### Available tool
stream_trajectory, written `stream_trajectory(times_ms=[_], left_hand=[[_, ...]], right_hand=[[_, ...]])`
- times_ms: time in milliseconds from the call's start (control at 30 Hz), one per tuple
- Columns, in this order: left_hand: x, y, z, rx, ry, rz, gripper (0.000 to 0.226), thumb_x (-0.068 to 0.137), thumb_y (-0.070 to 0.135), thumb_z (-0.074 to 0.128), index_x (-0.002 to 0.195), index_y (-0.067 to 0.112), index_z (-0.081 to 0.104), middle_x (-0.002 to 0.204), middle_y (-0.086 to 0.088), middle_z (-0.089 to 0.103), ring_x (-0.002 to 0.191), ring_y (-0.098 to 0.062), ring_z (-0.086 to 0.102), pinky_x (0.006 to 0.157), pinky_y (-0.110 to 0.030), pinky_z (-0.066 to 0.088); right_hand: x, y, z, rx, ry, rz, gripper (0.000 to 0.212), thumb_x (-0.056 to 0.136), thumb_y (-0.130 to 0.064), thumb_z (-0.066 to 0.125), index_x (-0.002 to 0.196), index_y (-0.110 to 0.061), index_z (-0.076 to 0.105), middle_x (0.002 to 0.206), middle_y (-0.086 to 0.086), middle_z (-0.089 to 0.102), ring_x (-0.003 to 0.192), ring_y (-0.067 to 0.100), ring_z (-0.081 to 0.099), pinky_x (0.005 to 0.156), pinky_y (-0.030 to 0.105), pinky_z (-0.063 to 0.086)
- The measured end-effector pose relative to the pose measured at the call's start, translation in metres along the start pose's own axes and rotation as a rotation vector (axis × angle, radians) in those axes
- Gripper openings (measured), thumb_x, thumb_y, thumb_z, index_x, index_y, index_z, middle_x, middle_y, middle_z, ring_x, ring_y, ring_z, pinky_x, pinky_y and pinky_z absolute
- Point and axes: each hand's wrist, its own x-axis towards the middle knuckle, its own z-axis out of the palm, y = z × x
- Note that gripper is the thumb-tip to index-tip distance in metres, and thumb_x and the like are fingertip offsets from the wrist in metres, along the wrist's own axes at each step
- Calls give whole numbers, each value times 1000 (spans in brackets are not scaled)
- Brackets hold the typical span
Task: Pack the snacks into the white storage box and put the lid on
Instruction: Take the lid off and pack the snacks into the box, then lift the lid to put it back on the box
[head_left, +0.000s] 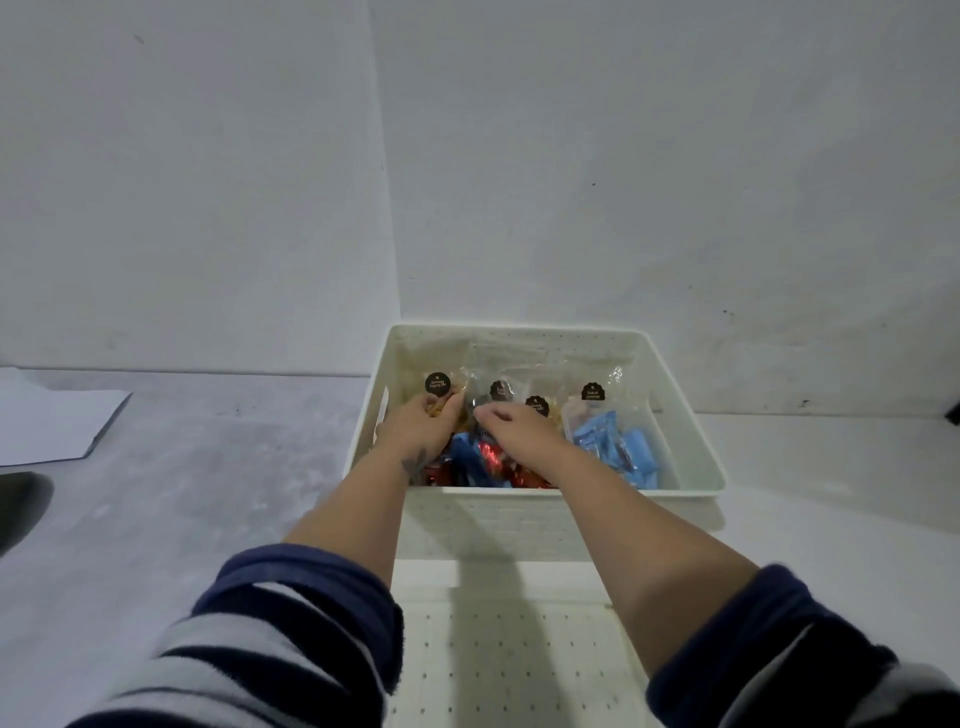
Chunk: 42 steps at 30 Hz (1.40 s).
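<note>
The white storage box (696, 457) stands open against the wall, past the middle of the view. Several clear snack bags with black round labels (592, 392) stand along its far side. Light blue packets (628, 447) lie at its right, red and blue wrappers (483, 457) in the middle. Both my hands are inside the box. My left hand (421, 428) grips the leftmost clear bag (439, 387) at its lower part. My right hand (514, 431) pinches a neighbouring clear bag (501, 389) near its bottom. The white perforated lid (509, 660) lies flat in front of the box, between my forearms.
A grey table top (208, 467) spreads to the left, with a white sheet of paper (52, 421) at the far left edge and a dark object (21, 504) below it. White walls meet in a corner right behind the box.
</note>
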Motion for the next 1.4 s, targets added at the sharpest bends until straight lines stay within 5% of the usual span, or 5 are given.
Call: stream_trajectory(times_ms=[200,567,1033,1167,1400], left_hand=[[-32,15,-14,214,-23,89,39,96,39,46,128,18,55,126,-4,62,108,-21,59,85,-27,43],[-173,-2,-33,298,223,299,27,92,27,52,117,25,64,132,-3,54,124,-25,46,98,-37,41],[-321,-209,-4,371,86,-310,70,87,49,58,145,21,30,155,-12,22,141,-35,19,109,-52,31],[-315,-220,-3,197,-8,-328,91,81,48,68,150,15,19,152,-14,29,135,-35,37,106,-47,38],[-314,-217,5,121,-9,-277,116,74,39,77,153,12,-4,158,-13,9,141,-34,26,109,-45,32]], right_hand=[[-33,-17,-22,-199,-31,-13,35,98,-27,44,126,-11,58,133,7,57,121,24,53,102,35,41],[-180,22,-40,-391,64,-152,34,95,-30,49,127,-22,57,137,0,52,123,20,52,102,35,41],[-313,178,73,-377,-14,278,61,92,-44,51,146,-28,29,146,11,32,133,33,36,110,40,35],[-306,183,93,-397,79,420,74,89,-56,48,151,-29,18,145,14,29,131,34,38,111,41,33],[-298,183,106,-291,135,542,83,85,-67,44,152,-34,7,143,19,35,131,37,38,113,42,28]])
